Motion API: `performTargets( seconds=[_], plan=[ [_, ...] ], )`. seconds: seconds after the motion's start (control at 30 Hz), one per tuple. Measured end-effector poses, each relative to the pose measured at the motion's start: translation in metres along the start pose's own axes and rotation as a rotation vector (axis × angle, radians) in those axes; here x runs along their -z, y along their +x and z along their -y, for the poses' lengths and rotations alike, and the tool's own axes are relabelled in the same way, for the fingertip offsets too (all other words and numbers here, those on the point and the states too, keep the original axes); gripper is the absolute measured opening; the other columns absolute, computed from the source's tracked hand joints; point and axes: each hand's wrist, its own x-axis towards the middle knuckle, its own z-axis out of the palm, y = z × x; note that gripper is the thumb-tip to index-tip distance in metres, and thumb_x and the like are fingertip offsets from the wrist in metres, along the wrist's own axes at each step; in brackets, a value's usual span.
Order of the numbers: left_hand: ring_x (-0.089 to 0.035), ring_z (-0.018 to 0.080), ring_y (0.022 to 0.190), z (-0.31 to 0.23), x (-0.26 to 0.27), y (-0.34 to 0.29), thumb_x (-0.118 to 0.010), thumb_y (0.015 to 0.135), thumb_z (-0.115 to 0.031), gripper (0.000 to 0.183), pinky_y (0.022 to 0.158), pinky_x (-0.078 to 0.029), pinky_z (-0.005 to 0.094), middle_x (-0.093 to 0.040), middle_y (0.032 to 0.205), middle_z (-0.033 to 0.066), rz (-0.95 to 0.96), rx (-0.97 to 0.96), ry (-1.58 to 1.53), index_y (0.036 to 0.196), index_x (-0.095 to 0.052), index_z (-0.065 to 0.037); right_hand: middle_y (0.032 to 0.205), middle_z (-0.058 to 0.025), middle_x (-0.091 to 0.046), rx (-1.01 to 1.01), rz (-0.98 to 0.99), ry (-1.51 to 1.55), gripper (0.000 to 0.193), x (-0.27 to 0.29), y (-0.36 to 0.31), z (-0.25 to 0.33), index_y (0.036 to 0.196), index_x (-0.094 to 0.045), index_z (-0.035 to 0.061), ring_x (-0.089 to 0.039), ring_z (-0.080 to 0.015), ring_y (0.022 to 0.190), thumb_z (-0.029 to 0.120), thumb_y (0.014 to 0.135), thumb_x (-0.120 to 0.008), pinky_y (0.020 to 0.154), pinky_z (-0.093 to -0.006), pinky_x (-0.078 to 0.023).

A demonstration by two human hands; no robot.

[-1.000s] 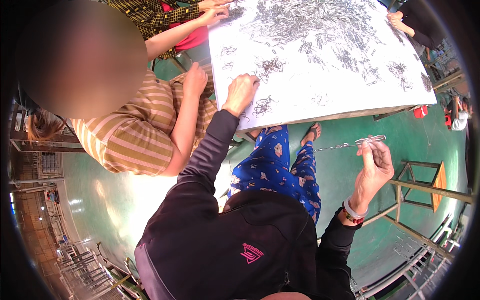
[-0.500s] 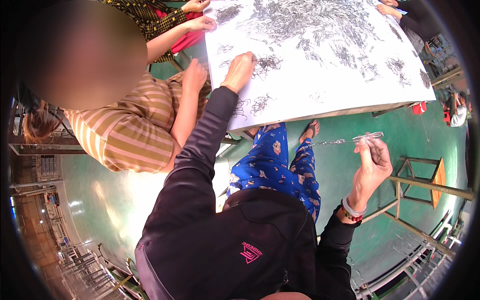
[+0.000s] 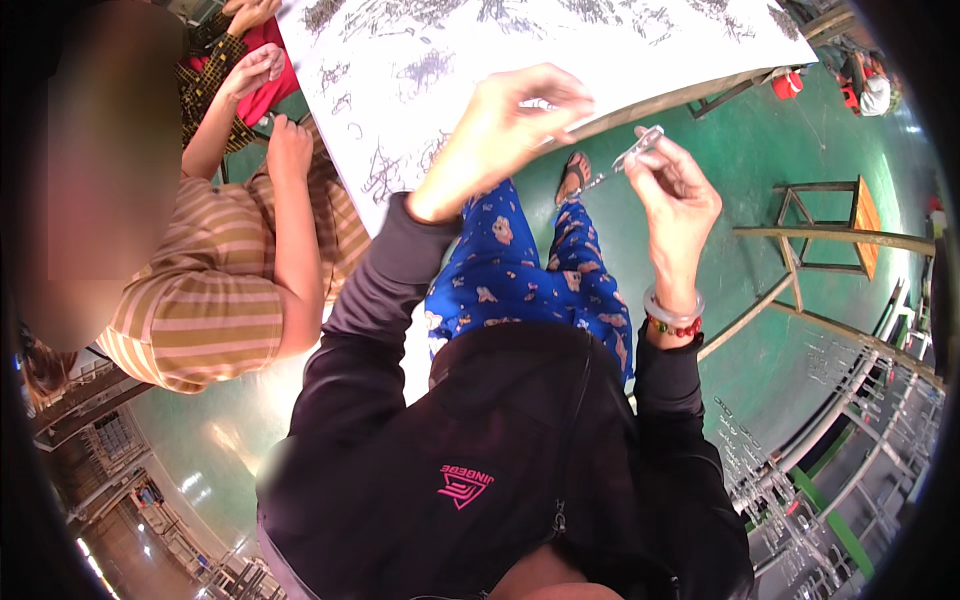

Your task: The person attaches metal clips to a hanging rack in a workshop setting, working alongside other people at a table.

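Note:
My right hand (image 3: 675,195) is closed, pinching a shiny elongated metal link (image 3: 640,146) between thumb and fingers. From that link a thin metal chain (image 3: 593,184) runs down and left, over the floor and my foot. My left hand (image 3: 510,130) is over the near edge of the white table (image 3: 390,110), slightly blurred. Its fingers and thumb curl toward each other; anything between the tips is too small to make out. Piles of thin dark wire pieces (image 3: 428,68) lie on the table beyond that hand, and another pile (image 3: 380,175) lies left of its wrist.
At my left sits a co-worker in a striped shirt (image 3: 200,325); a person in a yellow-and-black checked sleeve (image 3: 213,78) is beyond. A stool (image 3: 866,232) and metal bars (image 3: 830,238) stand right. Chains hang on a rack (image 3: 765,475) at lower right.
My left hand has lifted from a wire pile and come right, toward my right hand. My right hand has risen and moved left with the link and chain. The view has shifted.

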Motion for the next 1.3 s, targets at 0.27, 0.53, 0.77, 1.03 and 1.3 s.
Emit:
performTargets(
  seconds=[0.27,0.53,0.77,1.03,1.3],
  plan=[
    [-0.063,0.0130,0.077,0.006,-0.054,0.006,-0.064,0.082,-0.009,0.014,0.068,-0.051,0.0263,-0.065,0.090,0.0069,-0.104,-0.317,0.321,0.093,-0.064,-0.001,0.085,-0.0045,-0.066,0.110,-0.057,0.079,0.029,0.002,-0.001,-0.005,0.103,-0.065,-0.0011,-0.061,-0.0096,0.077,-0.008,0.075,-0.067,0.073,-0.0237,-0.051],
    [-0.062,0.0119,0.070,0.000,-0.062,0.004,-0.064,0.082,-0.008,0.014,0.062,-0.050,0.0248,-0.065,0.082,0.0077,-0.180,-0.243,0.260,0.092,-0.064,0.001,0.084,-0.0028,-0.064,0.047,-0.121,0.098,0.028,-0.004,0.005,-0.004,0.104,-0.065,-0.0010,-0.059,-0.0087,0.077,-0.009,0.077,-0.065,0.072,-0.0217,-0.049],
    [-0.059,0.0276,0.085,0.016,-0.067,0.016,-0.059,0.084,-0.008,0.012,0.075,-0.046,0.0360,-0.061,0.089,0.0123,-0.233,-0.201,0.129,0.095,-0.057,-0.002,0.072,-0.0033,-0.058,0.184,-0.079,-0.348,0.022,-0.002,0.013,-0.007,0.095,-0.067,-0.0017,-0.054,-0.0098,0.067,-0.007,0.073,-0.066,0.063,-0.0221,-0.045],
    [-0.062,0.0196,0.085,0.029,-0.057,0.026,-0.057,0.084,0.005,0.009,0.075,-0.049,0.0301,-0.064,0.089,0.0122,-0.167,-0.143,0.052,0.091,-0.053,0.000,0.090,-0.0123,-0.067,-0.071,0.028,-0.335,0.020,0.042,0.104,-0.037,0.101,-0.065,-0.0054,-0.061,-0.0166,0.079,-0.004,0.081,-0.058,0.073,-0.0242,-0.047],
    [-0.062,0.0229,0.084,0.052,-0.055,0.034,-0.059,0.083,0.003,0.009,0.077,-0.048,0.0322,-0.063,0.088,0.0125,-0.069,-0.144,0.050,0.090,-0.054,-0.001,0.077,-0.0127,-0.055,0.555,0.340,-1.218,0.029,0.078,0.290,-0.151,0.097,-0.068,0.0102,-0.053,-0.0303,0.075,-0.004,0.075,-0.056,0.071,-0.0399,-0.046]
  ],
)
